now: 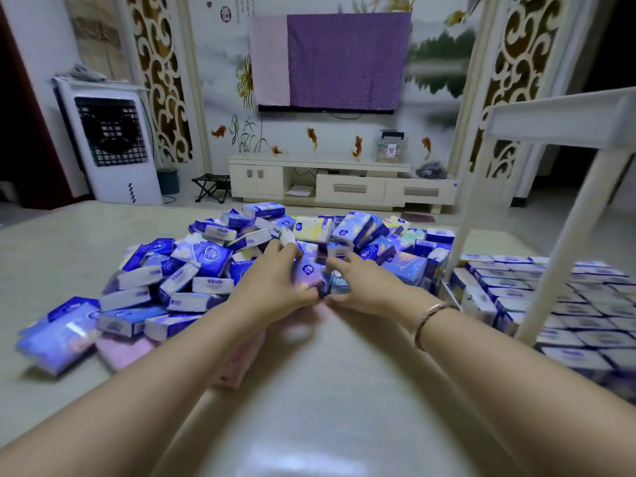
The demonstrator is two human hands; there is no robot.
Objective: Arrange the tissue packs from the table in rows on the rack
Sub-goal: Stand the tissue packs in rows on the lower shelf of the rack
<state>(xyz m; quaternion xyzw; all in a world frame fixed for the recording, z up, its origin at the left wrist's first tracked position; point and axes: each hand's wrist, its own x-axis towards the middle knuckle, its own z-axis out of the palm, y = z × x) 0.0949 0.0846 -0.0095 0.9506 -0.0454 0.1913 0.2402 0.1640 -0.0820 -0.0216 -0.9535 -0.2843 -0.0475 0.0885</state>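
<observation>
Tissue packs (213,266) lie heaped on the surface (327,390), left of the white rack (571,242), whose lower shelf holds packed rows (557,297). At the heap's near edge, left hand (275,284) and right hand (361,287) together grasp a few packs (308,273).

Bare table (309,390) near, pack heap (206,270) beyond, rack post (564,253) right
</observation>
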